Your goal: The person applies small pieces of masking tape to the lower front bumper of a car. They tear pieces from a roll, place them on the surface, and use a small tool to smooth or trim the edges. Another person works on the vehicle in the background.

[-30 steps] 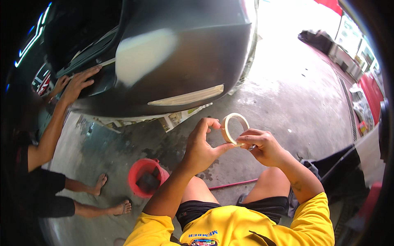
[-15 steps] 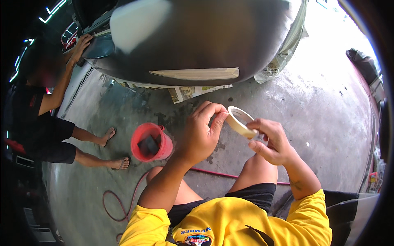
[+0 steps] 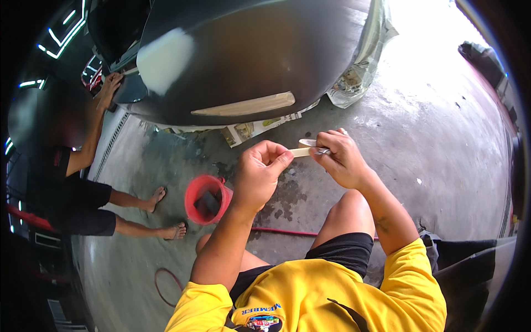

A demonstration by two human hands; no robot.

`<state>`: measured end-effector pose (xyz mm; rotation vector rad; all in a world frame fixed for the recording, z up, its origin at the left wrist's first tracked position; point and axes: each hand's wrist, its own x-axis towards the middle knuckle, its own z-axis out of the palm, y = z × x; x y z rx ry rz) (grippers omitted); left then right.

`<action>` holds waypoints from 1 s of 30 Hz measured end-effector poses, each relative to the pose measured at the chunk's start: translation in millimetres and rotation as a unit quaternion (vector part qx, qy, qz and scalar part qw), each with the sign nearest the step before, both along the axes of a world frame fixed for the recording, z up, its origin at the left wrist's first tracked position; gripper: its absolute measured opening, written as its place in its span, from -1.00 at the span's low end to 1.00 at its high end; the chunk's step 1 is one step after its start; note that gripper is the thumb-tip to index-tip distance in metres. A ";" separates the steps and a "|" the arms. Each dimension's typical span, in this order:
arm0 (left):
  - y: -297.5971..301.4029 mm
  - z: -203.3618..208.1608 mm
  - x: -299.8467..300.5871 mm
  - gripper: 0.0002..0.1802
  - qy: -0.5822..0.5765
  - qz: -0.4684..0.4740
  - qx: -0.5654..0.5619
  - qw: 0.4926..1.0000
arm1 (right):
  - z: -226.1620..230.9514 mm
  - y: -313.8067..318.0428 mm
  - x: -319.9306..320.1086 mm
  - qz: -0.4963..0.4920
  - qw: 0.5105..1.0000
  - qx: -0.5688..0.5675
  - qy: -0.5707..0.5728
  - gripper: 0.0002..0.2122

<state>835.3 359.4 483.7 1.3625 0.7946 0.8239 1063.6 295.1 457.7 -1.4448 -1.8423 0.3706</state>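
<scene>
A short strip of cream masking tape (image 3: 300, 152) is stretched between my two hands. My left hand (image 3: 259, 172) is closed, pinching the free end of the strip between thumb and fingers. The roll of masking tape (image 3: 307, 143) shows just behind the strip, partly covered by my right hand (image 3: 342, 157). That hand is closed around the roll. A small silvery piece sticks out by its thumb, too little of it visible to name. Beyond my hands stands a dark, rounded car body panel (image 3: 238, 61) with a whitish patch. A long taped-over strip (image 3: 243, 104) runs along its lower part.
Newspaper (image 3: 251, 131) hangs under the panel's edge, and plastic sheeting (image 3: 354, 83) covers its right side. A red bucket (image 3: 191, 193) with dark contents stands at the left. A red hose (image 3: 285, 231) crosses the floor. A co-worker's hand (image 3: 110, 86) touches the panel's left end.
The tape roll has turned and sits further into my right hand, and a length of tape now spans between my hands. My view has shifted, so the panel appears tilted.
</scene>
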 end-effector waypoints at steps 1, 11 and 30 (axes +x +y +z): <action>4.4 -2.5 -3.8 -0.94 -0.006 -0.005 -0.023 1.000 | -1.0 0.6 -3.6 0.000 1.000 0.007 -0.001 -0.89; 25.1 -4.3 -16.9 -0.97 -0.015 -0.051 -0.059 0.997 | 16.0 1.2 -19.6 -0.027 0.999 0.007 0.033 -0.84; 33.6 17.1 -37.8 -0.95 -0.109 -0.069 -0.049 0.990 | 43.1 18.7 -69.0 -0.174 0.963 0.196 -0.059 -0.78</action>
